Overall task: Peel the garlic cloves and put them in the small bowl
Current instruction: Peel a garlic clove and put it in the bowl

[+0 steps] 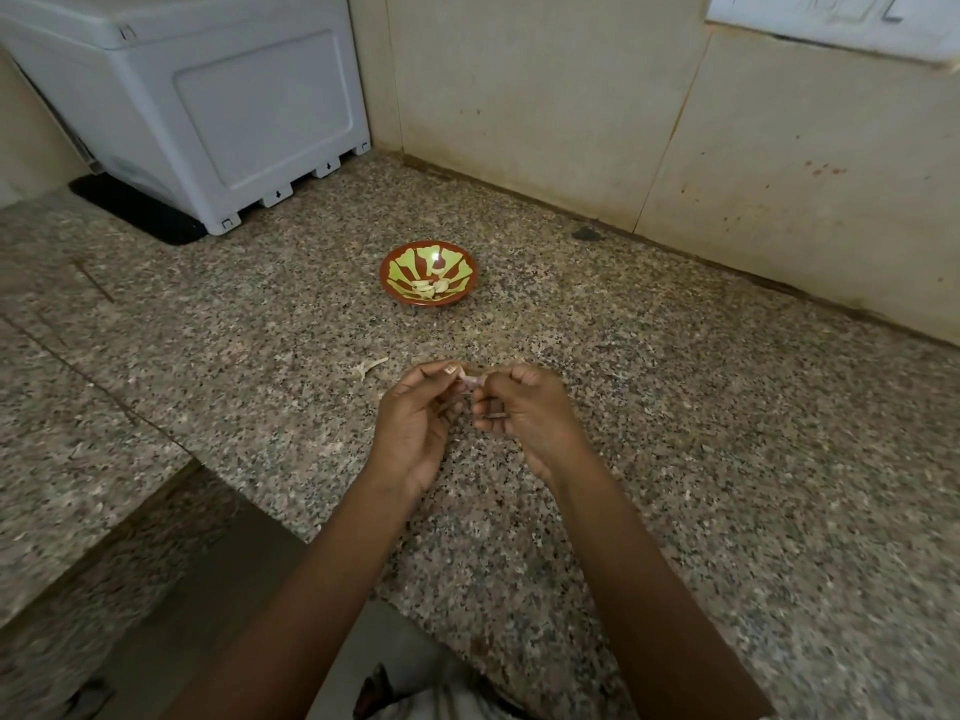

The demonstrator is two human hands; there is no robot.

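Both hands are hovering together above the worktop (pixel 675 407), meeting at the fingertips. The left hand (pixel 415 423) is curling its fingers inward, palm turned toward the right hand, and its thumb and forefinger are pinching one end of a small pinkish clove (pixel 470 383). The right hand (pixel 524 413) is also curling its fingers, knuckles facing up, and is pinching the other end of the same clove. Neither hand is lying flat or spread; both are closing tightly round this one small thing. The clove is sitting in the narrow gap between the two sets of fingertips, at the top of both hands and clear of the worktop. It is too small and blurred to tell how much skin is on it.

The bowl (pixel 388 277), red-brown with green stripes, is standing upright on the worktop beyond the hands, well apart from them and slightly to their left. Several pale peeled cloves (pixel 428 289) are lying in its bottom, toward the near side.

A thin pale peel scrap (pixel 371 367) is lying on the worktop just left of the left hand's fingertips, between the hands and the bowl.

A white plastic box (pixel 208 96) is standing on a black mat (pixel 135 210) at the far left corner, against the tiled wall (pixel 571 96) that is running behind the worktop.
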